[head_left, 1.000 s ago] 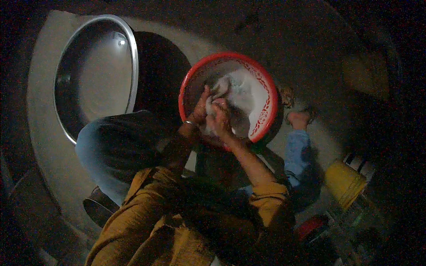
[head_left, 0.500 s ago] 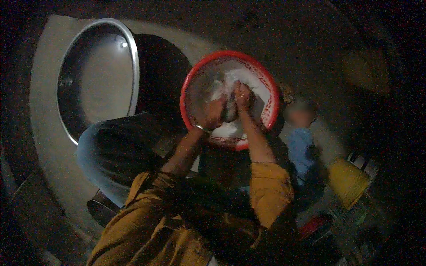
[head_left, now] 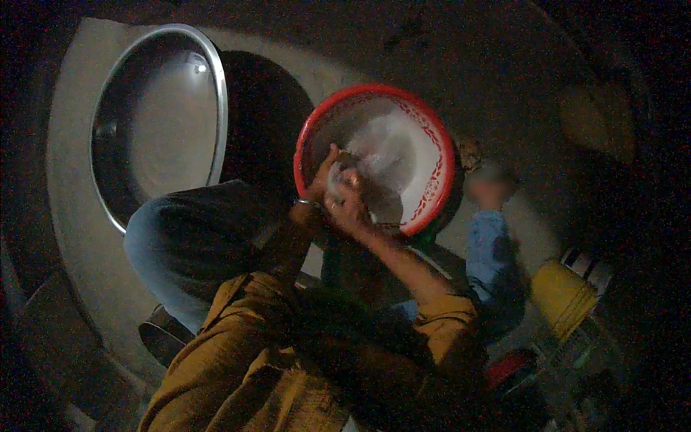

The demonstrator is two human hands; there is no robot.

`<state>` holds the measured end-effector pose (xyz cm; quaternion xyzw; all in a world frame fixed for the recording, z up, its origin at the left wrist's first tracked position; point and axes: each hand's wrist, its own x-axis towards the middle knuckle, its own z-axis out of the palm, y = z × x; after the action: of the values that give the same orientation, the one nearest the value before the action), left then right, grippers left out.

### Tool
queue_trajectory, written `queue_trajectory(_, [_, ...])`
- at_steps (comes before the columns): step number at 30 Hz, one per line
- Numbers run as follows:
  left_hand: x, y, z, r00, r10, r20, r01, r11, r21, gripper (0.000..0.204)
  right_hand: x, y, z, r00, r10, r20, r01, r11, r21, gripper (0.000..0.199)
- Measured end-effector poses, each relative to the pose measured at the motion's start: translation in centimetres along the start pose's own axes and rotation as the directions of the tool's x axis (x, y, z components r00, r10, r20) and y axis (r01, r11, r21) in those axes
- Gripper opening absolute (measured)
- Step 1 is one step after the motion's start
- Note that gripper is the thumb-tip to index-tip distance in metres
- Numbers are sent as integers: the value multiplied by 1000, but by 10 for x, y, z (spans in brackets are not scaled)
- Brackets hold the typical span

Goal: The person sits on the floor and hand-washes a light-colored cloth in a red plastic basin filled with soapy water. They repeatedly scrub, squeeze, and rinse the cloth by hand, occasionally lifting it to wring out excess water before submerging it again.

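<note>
A red-rimmed basin (head_left: 450,162), pale inside with a red pattern, stands in front of me. A whitish, wet-looking mass (head_left: 392,140) lies at its bottom; whether it is paste, flour or suds I cannot tell. Over the basin's near left side my two hands press together, fingers curled. My left hand (head_left: 321,180), with a bangle on its wrist, is on the left, its thumb pointing up. Against it from the right lies my right hand (head_left: 350,205), somewhat smeared by motion. Something pale shows between them, too hidden to name.
A large metal tub (head_left: 222,122) with a shiny rim stands at the left, holding cloudy liquid or a pale bottom. My denim-covered left knee (head_left: 155,230) is close to it. At the right are a yellow container (head_left: 561,295) and a dim rack (head_left: 576,360). The surroundings are dark.
Both hands have moved left and toward me, from the basin's middle to its near left side. My right hand now crosses over to my left hand, uncovering the whitish mass.
</note>
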<state>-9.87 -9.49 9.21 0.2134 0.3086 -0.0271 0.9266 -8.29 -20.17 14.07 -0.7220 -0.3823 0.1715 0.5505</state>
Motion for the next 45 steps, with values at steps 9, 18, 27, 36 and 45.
queue_trajectory(9, [-69,-25,3,992,14,-126,45,891,452,52,12,68,7,998,32,-47,-44,957,-286,26])
queue_trajectory(18, [12,-32,9,973,7,-229,41,978,206,51,51,135,-68,954,247,-172,-289,600,-746,52])
queue_trajectory(27, [3,-9,17,961,-55,-270,78,994,77,69,-13,110,-17,994,83,-73,-92,986,-136,46])
queue_trajectory(36, [-79,-37,-31,975,122,-183,-16,870,493,60,-8,-2,4,974,4,-226,-12,999,-35,20])
queue_trajectory(45, [5,-23,42,970,96,-224,25,876,482,58,41,120,-59,973,124,-194,-213,808,-549,30])
